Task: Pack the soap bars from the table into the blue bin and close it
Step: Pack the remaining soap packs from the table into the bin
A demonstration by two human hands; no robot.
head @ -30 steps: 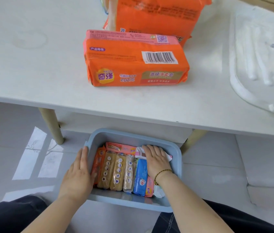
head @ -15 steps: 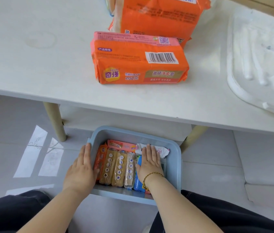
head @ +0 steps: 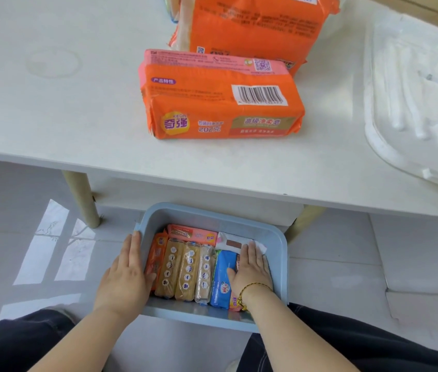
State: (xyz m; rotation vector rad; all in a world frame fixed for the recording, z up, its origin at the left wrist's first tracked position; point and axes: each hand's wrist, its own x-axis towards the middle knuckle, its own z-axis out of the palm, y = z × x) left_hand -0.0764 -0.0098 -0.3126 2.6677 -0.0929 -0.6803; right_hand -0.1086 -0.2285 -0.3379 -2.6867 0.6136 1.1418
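The blue bin (head: 277,237) sits on the floor under the table's front edge, holding several wrapped soap bars: three tan ones (head: 185,269), a blue one (head: 220,277), an orange one (head: 157,253), a pink one (head: 191,233) and a white one (head: 232,242). My left hand (head: 125,277) lies flat along the bin's left rim, thumb inside against the orange bar. My right hand (head: 252,269) presses flat on the bars at the bin's right side. An orange soap pack (head: 220,103) lies on the white table (head: 65,116), with a larger orange pack (head: 250,25) behind it.
The translucent white bin lid (head: 413,98) lies on the table at the right. Table legs (head: 83,200) stand beside the bin at left and right. A tiled floor (head: 346,264) surrounds the bin. My dark trouser legs (head: 16,342) fill the bottom corners.
My right hand slid from the white bar at the back toward the bin's right side, over the blue bar's edge. My left hand stayed on the left rim.
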